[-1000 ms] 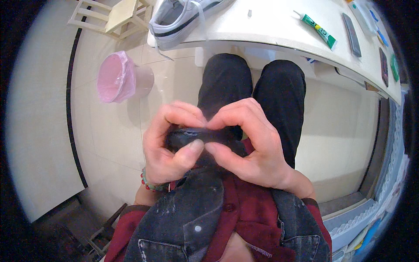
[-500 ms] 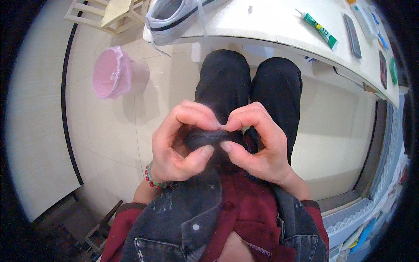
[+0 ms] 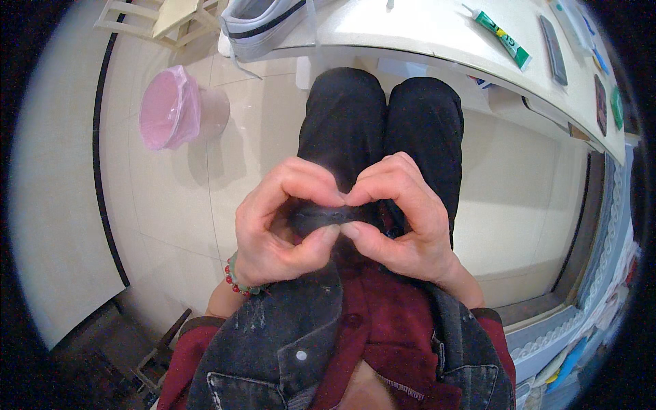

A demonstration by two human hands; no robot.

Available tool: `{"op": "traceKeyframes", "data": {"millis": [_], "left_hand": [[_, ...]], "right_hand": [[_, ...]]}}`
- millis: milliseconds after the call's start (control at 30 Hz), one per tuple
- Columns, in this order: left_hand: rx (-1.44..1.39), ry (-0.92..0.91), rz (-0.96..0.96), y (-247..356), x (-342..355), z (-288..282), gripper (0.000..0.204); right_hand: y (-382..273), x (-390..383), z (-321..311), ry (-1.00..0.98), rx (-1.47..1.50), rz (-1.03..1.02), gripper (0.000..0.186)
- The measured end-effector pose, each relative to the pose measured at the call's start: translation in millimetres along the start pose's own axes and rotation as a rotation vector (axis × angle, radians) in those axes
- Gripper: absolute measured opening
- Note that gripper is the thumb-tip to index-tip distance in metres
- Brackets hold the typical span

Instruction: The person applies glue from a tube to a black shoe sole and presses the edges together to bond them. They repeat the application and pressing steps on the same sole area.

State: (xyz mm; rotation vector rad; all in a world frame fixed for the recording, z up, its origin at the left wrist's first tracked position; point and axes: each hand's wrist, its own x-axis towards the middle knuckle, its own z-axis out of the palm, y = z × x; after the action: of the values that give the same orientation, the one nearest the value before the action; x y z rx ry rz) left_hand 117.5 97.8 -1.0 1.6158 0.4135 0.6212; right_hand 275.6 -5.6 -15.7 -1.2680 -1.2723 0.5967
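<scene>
My left hand (image 3: 277, 215) and my right hand (image 3: 413, 215) meet above my lap, with fingers and thumbs curved toward each other. The index fingertips touch at the top, and the thumb tips lie side by side just below. Between fingers and thumbs shows a dark, cloth-like band (image 3: 321, 216) with a faint seam-like line. It is too dim to tell what it is or how firmly it is held. A beaded bracelet (image 3: 236, 277) circles my left wrist.
A white table (image 3: 403, 31) crosses ahead, carrying a white shoe (image 3: 263, 27) with a dark stripe, a green glue tube (image 3: 502, 37) and a dark grey bar (image 3: 553, 51). To the left, a pink lined bin (image 3: 171, 113) stands on the tiled floor near a wooden chair (image 3: 171, 20).
My thumb tips have come closer together, and the fingertips now touch where a small pale gap or bit showed between them. The whole view has shifted slightly.
</scene>
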Motion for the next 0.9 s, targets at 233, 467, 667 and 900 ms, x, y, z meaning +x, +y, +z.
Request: {"op": "traceKeyframes", "data": {"millis": [233,467,667,900], "left_hand": [[0.033,0.019,0.016,0.8,-0.8,4.7,0.028],[0.039,0.023,0.007,1.0,-1.7,6.4,0.028],[0.033,0.038,0.024,0.8,-2.9,7.0,0.027],[0.014,0.029,0.015,0.5,-3.8,6.7,0.027]], "right_hand": [[1.0,-3.9,-1.4,0.009,-0.003,-0.018,0.032],[2.4,-7.0,-0.3,0.016,-0.005,-0.026,0.031],[5.0,-7.3,-0.5,-0.013,-0.017,-0.076,0.031],[3.0,-7.4,1.6,0.008,-0.006,-0.036,0.031]]}}
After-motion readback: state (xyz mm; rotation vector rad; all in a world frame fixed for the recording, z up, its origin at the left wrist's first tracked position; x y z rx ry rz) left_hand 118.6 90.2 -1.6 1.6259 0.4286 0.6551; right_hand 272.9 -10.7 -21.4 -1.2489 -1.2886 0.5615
